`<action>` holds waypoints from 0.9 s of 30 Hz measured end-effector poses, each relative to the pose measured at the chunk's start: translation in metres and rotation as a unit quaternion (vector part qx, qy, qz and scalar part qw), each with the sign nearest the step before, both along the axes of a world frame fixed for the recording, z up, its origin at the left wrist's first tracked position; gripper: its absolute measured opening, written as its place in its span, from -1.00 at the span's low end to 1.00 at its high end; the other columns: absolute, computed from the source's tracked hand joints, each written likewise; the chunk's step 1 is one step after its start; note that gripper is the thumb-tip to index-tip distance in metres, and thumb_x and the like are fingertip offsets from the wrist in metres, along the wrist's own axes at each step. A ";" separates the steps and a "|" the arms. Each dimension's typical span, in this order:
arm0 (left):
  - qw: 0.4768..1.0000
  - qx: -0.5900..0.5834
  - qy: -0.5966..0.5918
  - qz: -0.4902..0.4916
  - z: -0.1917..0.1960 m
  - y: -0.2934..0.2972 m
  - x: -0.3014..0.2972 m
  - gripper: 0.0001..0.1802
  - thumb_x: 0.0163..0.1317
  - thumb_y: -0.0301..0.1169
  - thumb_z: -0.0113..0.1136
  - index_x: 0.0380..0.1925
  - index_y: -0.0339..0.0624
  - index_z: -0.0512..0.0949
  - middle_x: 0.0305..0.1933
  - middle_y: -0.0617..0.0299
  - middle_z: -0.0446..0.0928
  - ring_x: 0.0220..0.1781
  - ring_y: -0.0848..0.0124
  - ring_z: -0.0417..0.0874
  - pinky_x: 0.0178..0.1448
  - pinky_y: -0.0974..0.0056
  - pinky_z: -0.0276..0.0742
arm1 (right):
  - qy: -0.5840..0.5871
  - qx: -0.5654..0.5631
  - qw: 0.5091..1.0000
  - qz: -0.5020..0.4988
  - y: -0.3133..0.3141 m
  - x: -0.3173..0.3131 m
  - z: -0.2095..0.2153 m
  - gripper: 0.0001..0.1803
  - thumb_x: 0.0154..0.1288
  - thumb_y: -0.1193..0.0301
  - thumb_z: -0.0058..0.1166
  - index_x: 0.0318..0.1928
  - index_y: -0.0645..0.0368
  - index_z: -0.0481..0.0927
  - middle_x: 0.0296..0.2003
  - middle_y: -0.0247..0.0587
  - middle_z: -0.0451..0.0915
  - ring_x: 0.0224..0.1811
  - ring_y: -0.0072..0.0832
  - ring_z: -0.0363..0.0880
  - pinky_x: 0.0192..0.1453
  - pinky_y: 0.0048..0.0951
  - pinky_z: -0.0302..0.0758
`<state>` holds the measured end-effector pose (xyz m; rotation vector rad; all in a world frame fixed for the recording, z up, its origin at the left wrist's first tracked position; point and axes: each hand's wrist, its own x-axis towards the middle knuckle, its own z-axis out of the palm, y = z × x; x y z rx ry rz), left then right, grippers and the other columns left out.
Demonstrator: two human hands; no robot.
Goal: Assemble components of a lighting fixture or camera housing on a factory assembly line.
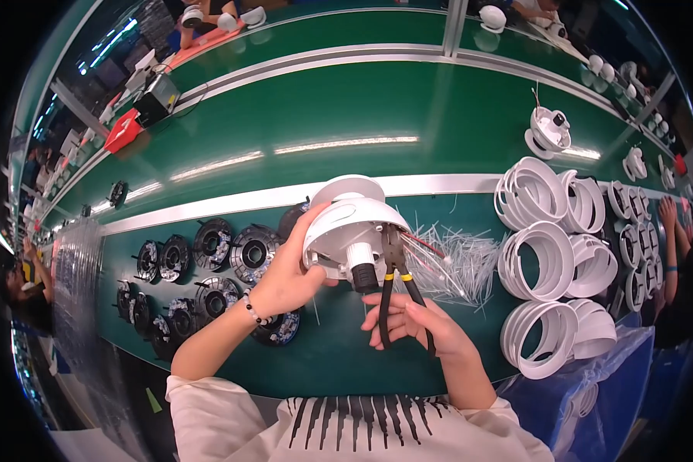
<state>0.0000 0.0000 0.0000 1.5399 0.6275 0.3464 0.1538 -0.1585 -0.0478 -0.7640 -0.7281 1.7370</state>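
Centre stage, held up over the green bench (335,350), was the white dome housing (353,218), tilted so its open underside faced the person, its black-tipped barrel (364,276) angled downward. The left hand (281,286) had it firmly, fingers wrapped around the left side of the shell, a beaded bracelet (252,308) at the wrist. And in from the right came the right hand (423,322), fingers curled around the black handles of the pliers (393,266)! Those handles stood apart, the jaws pointing up at the housing's rim, just right of the barrel; whether they gripped anything, you couldn't tell. Thin wires (430,252) trailed from the shell, over a loose heap of thin white strips (466,262). Over to the left, black round parts (212,245) sat in rows; to the right, white rings (537,260) leaned in stacks. Beyond, another white dome unit (550,131) rested on the long green surface (285,115).
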 end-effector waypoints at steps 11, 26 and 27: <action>0.999 0.038 0.017 -0.026 -0.002 -0.003 0.000 -0.16 -0.18 -0.78 -0.33 0.22 -0.01 -0.06 0.20 0.16 0.05 0.21 0.21 0.17 -0.04 0.18 0.54 | -0.043 -0.027 0.998 -0.046 -0.004 0.004 0.005 -0.57 0.28 0.16 -0.26 -0.11 0.30 0.38 -0.46 -0.27 0.44 -0.51 -0.57 0.45 -0.45 -0.58 0.40; 0.984 -0.078 -0.109 0.119 -0.001 0.024 0.052 -0.35 -0.09 -0.75 -0.33 0.12 -0.25 0.01 0.08 0.01 0.20 0.06 0.15 0.37 -0.08 0.18 0.57 | 0.098 0.143 0.985 -0.007 -0.022 0.009 -0.019 -0.33 0.07 0.20 0.00 0.07 0.49 0.23 -0.31 -0.10 0.45 -0.35 -0.44 0.46 -0.23 -0.50 0.37; 0.977 -0.143 -0.127 0.099 0.004 0.032 0.065 -0.39 -0.08 -0.74 -0.32 0.10 -0.28 0.04 0.06 -0.02 0.23 0.03 0.12 0.41 -0.05 0.17 0.56 | 0.116 0.164 0.980 0.004 -0.024 0.011 -0.020 -0.32 0.07 0.21 0.01 0.07 0.50 0.22 -0.31 -0.09 0.45 -0.34 -0.44 0.46 -0.22 -0.50 0.36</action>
